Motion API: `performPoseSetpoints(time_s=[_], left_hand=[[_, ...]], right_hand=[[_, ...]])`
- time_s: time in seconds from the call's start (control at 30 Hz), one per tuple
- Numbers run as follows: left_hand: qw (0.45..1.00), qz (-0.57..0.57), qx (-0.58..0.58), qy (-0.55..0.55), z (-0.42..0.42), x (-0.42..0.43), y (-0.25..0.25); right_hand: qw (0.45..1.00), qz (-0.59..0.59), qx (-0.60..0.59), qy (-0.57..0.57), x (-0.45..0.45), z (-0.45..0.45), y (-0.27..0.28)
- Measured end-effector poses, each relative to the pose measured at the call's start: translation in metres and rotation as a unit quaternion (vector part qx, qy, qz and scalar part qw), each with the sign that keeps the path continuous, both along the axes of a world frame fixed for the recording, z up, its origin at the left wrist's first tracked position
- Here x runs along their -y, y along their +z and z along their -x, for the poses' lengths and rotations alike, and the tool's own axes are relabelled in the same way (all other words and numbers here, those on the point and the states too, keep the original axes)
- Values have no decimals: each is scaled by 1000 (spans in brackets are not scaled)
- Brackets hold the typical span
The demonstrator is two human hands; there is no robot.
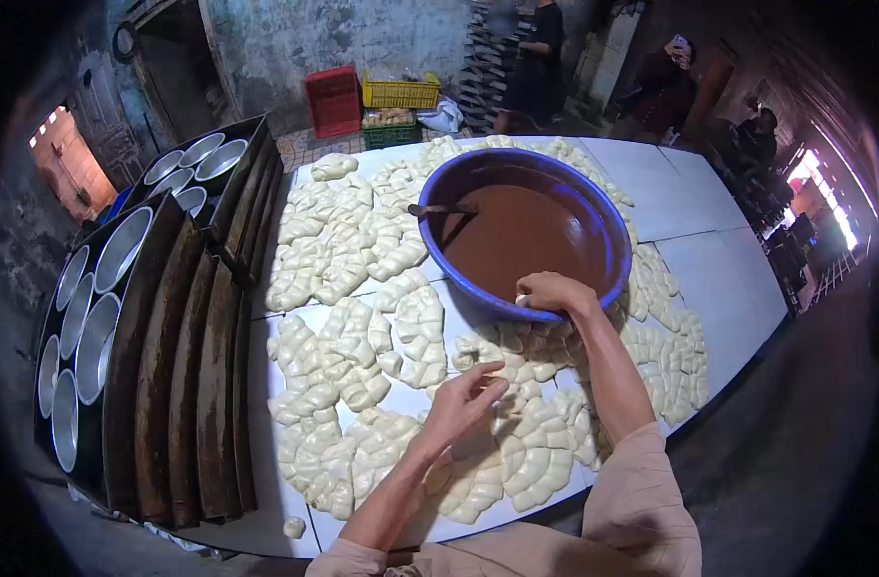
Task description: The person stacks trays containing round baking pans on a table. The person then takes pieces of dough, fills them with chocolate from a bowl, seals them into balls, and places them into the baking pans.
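At the near rim of a blue tub [620, 252] — right hand [557, 291] bunched, fingertips pinching a small pale piece [524, 300], probably dough. Fingers cover most of it; its direction and long axis can't be told. Left hand [463, 402] over the dough pieces [319, 361], fingers loosely spread, pointing up and right. Tub stands among the dough, presumably to keep its brown mixture [526, 240] within reach. Utensil [444, 209] rests across the left rim, long axis roughly sideways, end pointing left — likely so the handle stays clean.
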State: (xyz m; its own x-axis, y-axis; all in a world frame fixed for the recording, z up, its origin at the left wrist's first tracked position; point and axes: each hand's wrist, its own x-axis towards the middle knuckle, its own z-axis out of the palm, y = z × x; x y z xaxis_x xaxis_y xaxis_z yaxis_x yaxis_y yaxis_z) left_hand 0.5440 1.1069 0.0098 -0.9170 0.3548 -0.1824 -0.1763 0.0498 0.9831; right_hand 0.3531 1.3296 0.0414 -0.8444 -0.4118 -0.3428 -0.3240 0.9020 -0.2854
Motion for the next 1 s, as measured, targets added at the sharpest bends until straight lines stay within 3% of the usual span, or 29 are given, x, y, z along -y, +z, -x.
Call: performPoseSetpoints(time_s=[0.1,0.23,0.27,0.3,0.4,0.47,0.53,0.67,0.7,0.8,0.9,0.97,1.0], left_hand=[[999,-32,20,7,1,7,-10],[1000,-13,19,16,4,7,1],[1000,-10,17,14,5,7,3],[1000,-7,18,13,4,8,4],[999,-34,-4,30,16,3,-10],[996,-81,1,38,27,-8,0],[978,-198,23,53,36,-20,17],[917,-391,77,33,42,-30,39],[900,-426,85,35,38,-31,39],[915,-389,61,89,27,-21,38],[927,-319,42,191,21,-2,36],[932,-271,18,239,17,6,39],[932,-267,3,245,15,7,38]], right_hand=[[996,47,55,-50,14,-3,30],[999,42,-1,-4,24,-6,20],[996,83,-19,-17,24,-8,27],[976,205,32,-69,25,-12,34],[806,530,185,-187,27,-32,59],[740,623,163,-194,34,-46,67],[672,696,149,-206,40,-62,66],[584,769,163,-203,53,-101,59],[584,770,158,-203,53,-108,55],[591,770,133,-202,53,-129,50],[654,731,93,-171,53,-147,45],[772,617,-95,-120,72,-158,37],[795,564,-194,-107,77,-162,29]])
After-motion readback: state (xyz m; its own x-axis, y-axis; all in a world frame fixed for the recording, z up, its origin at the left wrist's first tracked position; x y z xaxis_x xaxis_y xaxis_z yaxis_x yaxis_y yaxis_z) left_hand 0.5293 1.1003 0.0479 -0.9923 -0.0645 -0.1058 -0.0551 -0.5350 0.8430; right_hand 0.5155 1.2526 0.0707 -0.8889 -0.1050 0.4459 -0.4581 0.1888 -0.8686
